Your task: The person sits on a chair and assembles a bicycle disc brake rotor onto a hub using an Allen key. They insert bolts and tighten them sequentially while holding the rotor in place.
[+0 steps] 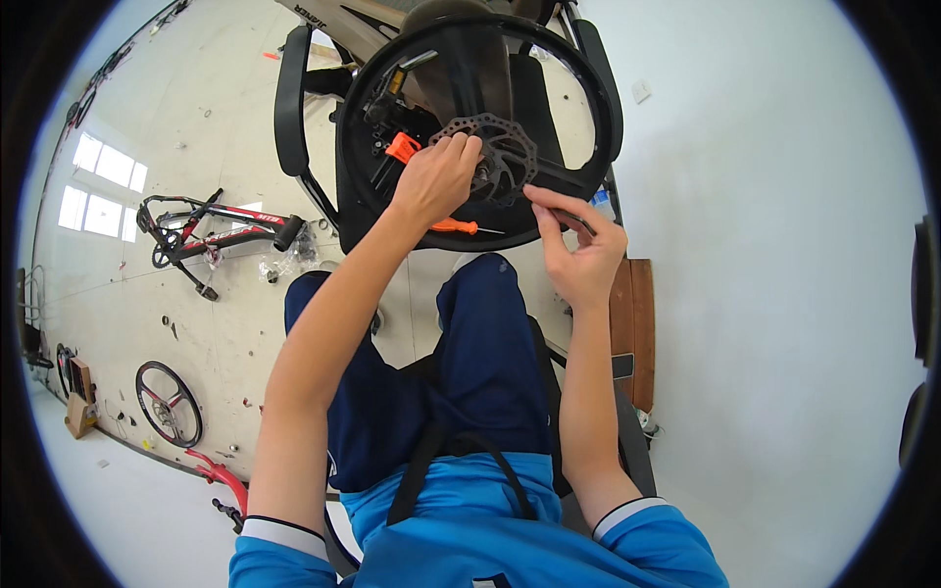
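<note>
A black bicycle wheel point(602, 108) with a perforated metal brake disc point(515, 137) at its hub lies flat on a black armchair before me. My left hand point(441, 178) is over the hub at the disc's left side, its fingers curled together; what they hold, if anything, is hidden. Beside the disc's right edge is my right hand point(585, 250), thumb and forefinger tips pinched close, the other fingers folded in. Anything between those tips is too small to name. Just below my left hand rests an orange-handled screwdriver point(457, 226). An orange object point(403, 148) sits left of my left hand.
Dark tools and small parts point(390, 116) lie within the rim's left side. The chair's armrests point(291, 103) flank the wheel. On the floor to the left are a red-and-black bicycle frame point(230, 230) and another wheel point(169, 404). A white wall point(765, 245) runs along the right.
</note>
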`<state>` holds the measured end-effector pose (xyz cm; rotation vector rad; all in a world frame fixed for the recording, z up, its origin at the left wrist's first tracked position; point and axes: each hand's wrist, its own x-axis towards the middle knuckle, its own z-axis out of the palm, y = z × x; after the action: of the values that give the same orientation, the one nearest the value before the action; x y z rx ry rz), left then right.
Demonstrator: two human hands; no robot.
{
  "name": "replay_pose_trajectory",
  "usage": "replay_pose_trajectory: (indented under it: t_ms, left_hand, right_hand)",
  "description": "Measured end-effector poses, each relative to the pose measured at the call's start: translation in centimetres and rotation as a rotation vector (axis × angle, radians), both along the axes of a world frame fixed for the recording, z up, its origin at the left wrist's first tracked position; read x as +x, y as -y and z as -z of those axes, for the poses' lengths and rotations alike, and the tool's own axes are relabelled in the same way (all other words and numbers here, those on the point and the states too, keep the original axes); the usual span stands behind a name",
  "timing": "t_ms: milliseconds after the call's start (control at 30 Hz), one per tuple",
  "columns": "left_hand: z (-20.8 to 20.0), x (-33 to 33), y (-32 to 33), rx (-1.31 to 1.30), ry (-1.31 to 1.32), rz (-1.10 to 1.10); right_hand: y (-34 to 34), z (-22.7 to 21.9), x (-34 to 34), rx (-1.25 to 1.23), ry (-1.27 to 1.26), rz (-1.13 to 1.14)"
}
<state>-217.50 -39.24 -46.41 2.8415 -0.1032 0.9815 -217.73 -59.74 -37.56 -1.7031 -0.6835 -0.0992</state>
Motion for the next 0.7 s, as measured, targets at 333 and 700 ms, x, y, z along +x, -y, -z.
replay_pose_trajectory:
  t_ms: [333, 700]
  left_hand:
    - [0.0, -0.8, -1.0, -0.009, 0.094, -0.035]
    - [9.7, -7.6, -1.7, -1.025, 0.074, -0.351]
  right_hand:
    - [2.2, 3.7, -2.9, 0.128, -0.258, 0.029]
    - [0.6, 12.8, -6.1, 0.216, -0.901, 0.097]
